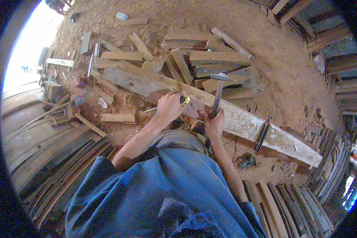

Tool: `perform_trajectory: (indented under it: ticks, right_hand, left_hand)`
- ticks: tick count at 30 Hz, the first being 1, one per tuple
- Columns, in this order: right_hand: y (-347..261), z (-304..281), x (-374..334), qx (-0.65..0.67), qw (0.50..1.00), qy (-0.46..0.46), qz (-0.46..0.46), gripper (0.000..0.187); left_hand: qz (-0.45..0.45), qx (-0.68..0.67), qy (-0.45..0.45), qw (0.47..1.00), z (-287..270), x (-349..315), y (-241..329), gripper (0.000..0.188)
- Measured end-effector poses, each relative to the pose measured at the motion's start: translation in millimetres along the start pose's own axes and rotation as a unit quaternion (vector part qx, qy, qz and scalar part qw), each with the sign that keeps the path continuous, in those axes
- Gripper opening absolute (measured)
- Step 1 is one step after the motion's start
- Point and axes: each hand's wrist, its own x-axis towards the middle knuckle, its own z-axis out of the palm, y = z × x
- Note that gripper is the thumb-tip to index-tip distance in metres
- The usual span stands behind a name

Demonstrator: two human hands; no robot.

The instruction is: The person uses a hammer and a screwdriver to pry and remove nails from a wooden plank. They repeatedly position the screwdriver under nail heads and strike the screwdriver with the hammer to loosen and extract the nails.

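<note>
My left hand (169,105) is closed around a screwdriver with a black and yellow handle (184,100). Its thin metal shaft sticks out to the left, past my wrist. In my right hand (214,126) is a hammer (218,93), held upright by its dark grip with the metal head at the top. Both hands are over a long, worn wooden beam (242,121) lying slantwise in front of me, from upper left to lower right. A dark metal clamp-like piece (263,135) crosses the beam to the right of my right hand.
Loose wood offcuts (212,57) lie in a heap beyond the beam on sawdust-covered ground (265,67). Another metal bar (93,59) stands by the beam's left end. Stacked boards (59,174) fill the lower left, with more boards (281,206) at lower right.
</note>
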Motion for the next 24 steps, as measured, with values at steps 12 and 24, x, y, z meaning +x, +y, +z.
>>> perform_trajectory:
  ticks: [12,24]
  right_hand:
    - [-4.0,-3.5,-2.2,-0.011,0.999,-0.023,0.036,0.050]
    - [-12.5,-11.9,-1.9,-0.028,0.999,-0.017,0.025,0.038]
  left_hand:
    - [-0.072,-0.025,0.113,0.991,-35.7,1.1,-22.3,0.044]
    - [-0.048,-0.019,0.047,0.998,8.9,-4.8,-10.8,0.031]
